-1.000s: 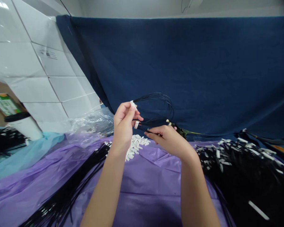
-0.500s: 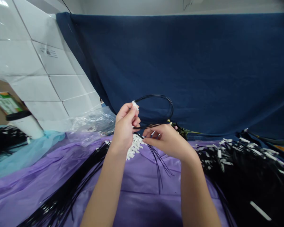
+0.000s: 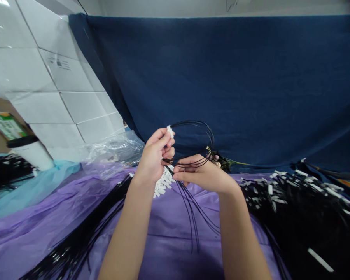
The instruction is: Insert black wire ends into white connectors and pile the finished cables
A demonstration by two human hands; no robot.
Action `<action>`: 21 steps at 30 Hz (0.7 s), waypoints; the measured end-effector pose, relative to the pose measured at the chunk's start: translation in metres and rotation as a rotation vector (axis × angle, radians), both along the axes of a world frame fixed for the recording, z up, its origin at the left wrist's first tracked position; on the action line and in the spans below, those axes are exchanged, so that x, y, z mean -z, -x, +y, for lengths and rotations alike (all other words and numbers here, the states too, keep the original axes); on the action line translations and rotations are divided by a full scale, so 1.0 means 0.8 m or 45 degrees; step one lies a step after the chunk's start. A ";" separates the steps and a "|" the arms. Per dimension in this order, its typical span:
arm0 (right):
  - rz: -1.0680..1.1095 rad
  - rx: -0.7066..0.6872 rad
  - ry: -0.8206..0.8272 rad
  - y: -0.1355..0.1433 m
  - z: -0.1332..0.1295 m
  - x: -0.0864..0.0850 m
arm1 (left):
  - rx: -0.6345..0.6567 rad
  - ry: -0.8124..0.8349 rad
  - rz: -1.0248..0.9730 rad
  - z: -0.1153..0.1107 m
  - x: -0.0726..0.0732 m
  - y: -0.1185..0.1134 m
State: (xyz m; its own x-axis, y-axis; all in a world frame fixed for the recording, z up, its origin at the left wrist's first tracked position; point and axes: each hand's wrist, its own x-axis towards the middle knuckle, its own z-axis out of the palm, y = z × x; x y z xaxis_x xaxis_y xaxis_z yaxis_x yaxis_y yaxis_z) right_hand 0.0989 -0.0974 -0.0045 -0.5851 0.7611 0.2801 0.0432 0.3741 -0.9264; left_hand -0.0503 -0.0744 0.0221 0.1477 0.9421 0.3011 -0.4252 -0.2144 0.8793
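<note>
My left hand [image 3: 156, 155] is closed, thumb and forefinger pinching a small white connector [image 3: 170, 132]. Thin black wires [image 3: 200, 123] run out of it in a loop that bends right and comes back into the lower fingers of the same hand. Close by on the right, my right hand [image 3: 202, 171] has its fingers together at the wires just below the left hand; the fingertips partly hide what they grip. Loose wire ends [image 3: 194, 217] hang beneath both hands. Behind the left wrist lies a pile of small white pieces [image 3: 162, 184] on purple sheeting [image 3: 175, 256].
Bundles of black wires lie at left [image 3: 84, 229] and at right [image 3: 306, 225], the right heap with white ends. A lidded cup [image 3: 32, 153], clear plastic [image 3: 116, 149] and stacked white boxes [image 3: 46, 105] stand left. A dark blue cloth [image 3: 221, 77] hangs behind.
The white connector and left hand have shifted slightly right. My right hand has moved a little left, and the hanging wire ends reach lower. The wire loop has spread into separate strands.
</note>
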 end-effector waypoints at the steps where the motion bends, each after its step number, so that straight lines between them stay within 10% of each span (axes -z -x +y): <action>1: 0.000 0.006 -0.017 0.000 0.000 -0.001 | 0.021 0.020 -0.008 0.001 0.000 0.001; 21: -0.131 0.012 -0.077 -0.001 0.002 -0.001 | 0.319 0.312 -0.164 0.020 0.003 0.013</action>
